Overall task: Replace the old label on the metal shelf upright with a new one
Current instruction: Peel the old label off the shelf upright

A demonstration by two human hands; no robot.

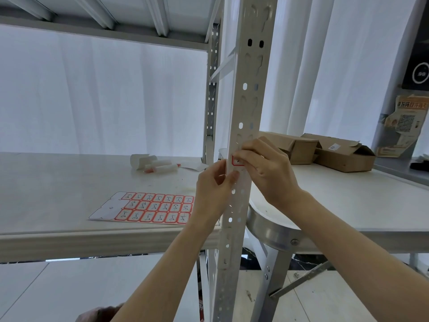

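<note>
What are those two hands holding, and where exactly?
The left hand grips the upright by its left edge. The right hand touches the label at its top; pinch or press unclear.

Matt grey metal upright point(246, 101); brown cardboard boxes point(343, 156).

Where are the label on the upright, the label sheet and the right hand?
label point(237, 161): head view, its red-bordered corner showing on the upright point(249, 101).
label sheet point(148, 209): head view, middle row of stickers.
right hand point(267, 169): head view, back of the hand.
</note>
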